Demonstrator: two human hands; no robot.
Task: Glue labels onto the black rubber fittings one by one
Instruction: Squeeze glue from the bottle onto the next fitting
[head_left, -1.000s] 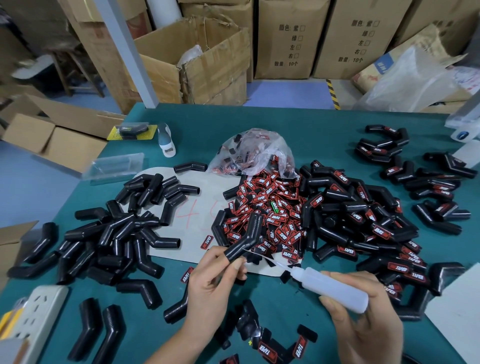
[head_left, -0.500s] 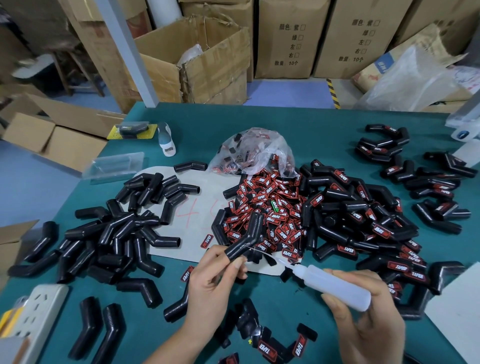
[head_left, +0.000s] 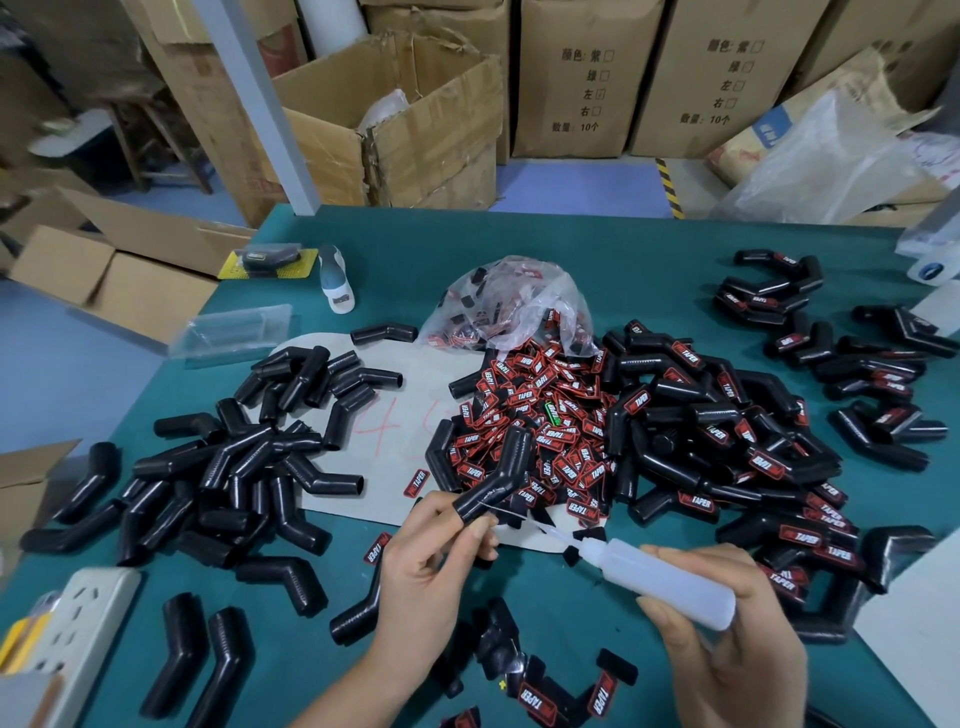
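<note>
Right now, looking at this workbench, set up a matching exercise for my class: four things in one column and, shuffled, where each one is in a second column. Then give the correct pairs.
Things
1. glue bottle
2. bent black fitting
3. pile of red labels
4. white power strip

Places
A. pinched in the left hand
B. near left corner of the table
C. gripped in the right hand
D. middle of the table, spilling from a clear bag

Pairs: 1-C, 2-A, 3-D, 4-B
</note>
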